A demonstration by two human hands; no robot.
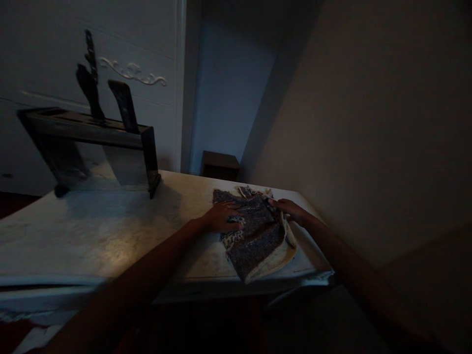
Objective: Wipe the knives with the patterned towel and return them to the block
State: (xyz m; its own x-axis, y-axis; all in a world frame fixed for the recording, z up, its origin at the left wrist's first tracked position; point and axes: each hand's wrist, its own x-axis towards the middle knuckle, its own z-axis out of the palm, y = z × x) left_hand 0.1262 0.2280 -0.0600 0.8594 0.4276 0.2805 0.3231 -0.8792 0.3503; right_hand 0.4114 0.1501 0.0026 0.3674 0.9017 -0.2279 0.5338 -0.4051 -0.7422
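Note:
A dark grey patterned cloth (258, 228) with a cream underside lies crumpled near the right end of the white table, one corner hanging over the front edge. My left hand (222, 217) rests flat on the cloth's left part with its fingers stretched out. On the other side, my right hand (289, 210) pinches the cloth's upper right edge, thumb on top and the other fingers mostly hidden. The cream side shows where the right edge is folded up.
A knife block (106, 157) with clear sides and several black handles stands on the left of the white table (184, 206). A wall (361, 123) runs close along the right. A small brown box-like cabinet (221, 164) stands behind. The room is dim.

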